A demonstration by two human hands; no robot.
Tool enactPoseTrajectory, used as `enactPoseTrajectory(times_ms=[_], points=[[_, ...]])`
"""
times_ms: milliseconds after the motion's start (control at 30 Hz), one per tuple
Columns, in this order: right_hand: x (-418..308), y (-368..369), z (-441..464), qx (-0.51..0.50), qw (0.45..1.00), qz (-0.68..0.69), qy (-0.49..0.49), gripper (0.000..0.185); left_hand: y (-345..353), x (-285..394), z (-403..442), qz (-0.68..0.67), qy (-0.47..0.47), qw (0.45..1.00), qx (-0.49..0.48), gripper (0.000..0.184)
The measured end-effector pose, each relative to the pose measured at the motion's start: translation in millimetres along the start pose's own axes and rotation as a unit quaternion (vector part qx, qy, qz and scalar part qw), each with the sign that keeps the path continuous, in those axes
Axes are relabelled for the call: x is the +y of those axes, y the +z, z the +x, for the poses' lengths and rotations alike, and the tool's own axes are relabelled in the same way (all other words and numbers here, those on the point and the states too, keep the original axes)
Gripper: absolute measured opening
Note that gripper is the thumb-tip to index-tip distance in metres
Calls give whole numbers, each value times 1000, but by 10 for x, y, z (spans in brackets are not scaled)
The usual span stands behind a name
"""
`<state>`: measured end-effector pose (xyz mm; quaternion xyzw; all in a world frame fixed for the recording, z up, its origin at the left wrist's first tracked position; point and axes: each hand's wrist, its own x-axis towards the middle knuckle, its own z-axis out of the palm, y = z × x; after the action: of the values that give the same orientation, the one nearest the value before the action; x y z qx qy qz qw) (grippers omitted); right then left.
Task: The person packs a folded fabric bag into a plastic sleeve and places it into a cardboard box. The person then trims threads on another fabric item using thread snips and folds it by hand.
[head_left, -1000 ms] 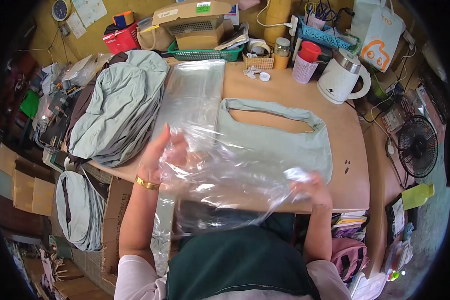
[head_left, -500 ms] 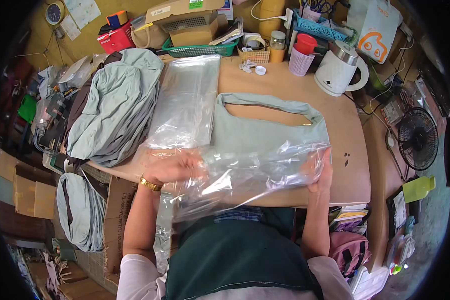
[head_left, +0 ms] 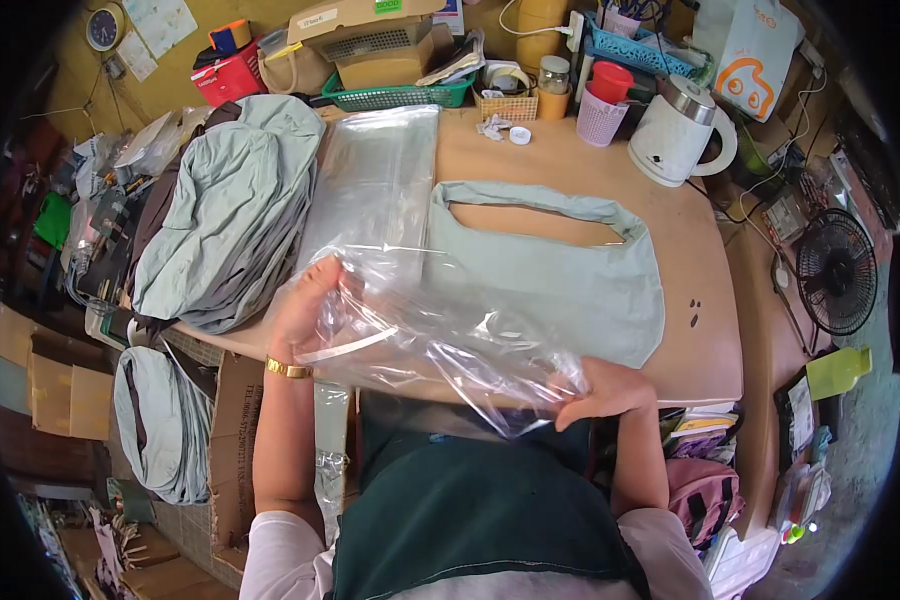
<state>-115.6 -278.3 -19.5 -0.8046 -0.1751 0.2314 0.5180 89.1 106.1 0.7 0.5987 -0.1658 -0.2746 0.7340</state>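
A clear plastic bag (head_left: 440, 335) is stretched between my two hands above the table's front edge. My left hand (head_left: 310, 305), with a gold watch at the wrist, is closed on the bag's left end. The other end is pinched in my right hand (head_left: 602, 390), which is lower and nearer my body. Beyond the plastic, a pale green cloth bag (head_left: 560, 270) lies flat, its looped handle toward the back. Part of its lower left is seen through the plastic. A stack of clear plastic bags (head_left: 375, 180) lies left of it.
Piled pale green and dark cloth bags (head_left: 230, 210) cover the table's left side. At the back stand a green basket (head_left: 400, 95), a pink cup (head_left: 600, 118) and a white kettle (head_left: 675, 140). A black fan (head_left: 836, 275) is at the right.
My left hand has risen and moved left with its end of the plastic bag. My right hand has come down and left, uncovering more of the cloth bag.
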Motion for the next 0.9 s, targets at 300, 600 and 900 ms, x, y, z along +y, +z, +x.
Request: enactPoseTrajectory(times_ms=[300,600,900], points=[[322,101,199,231,690,636,-256,31,-84,12,-150,96,-92,966,-223,28],[403,251,199,506,698,497,-100,23,-111,-27,-220,-100,101,964,-223,22],[163,151,254,90,931,315,-160,42,93,181,-171,-154,63,986,30,23]])
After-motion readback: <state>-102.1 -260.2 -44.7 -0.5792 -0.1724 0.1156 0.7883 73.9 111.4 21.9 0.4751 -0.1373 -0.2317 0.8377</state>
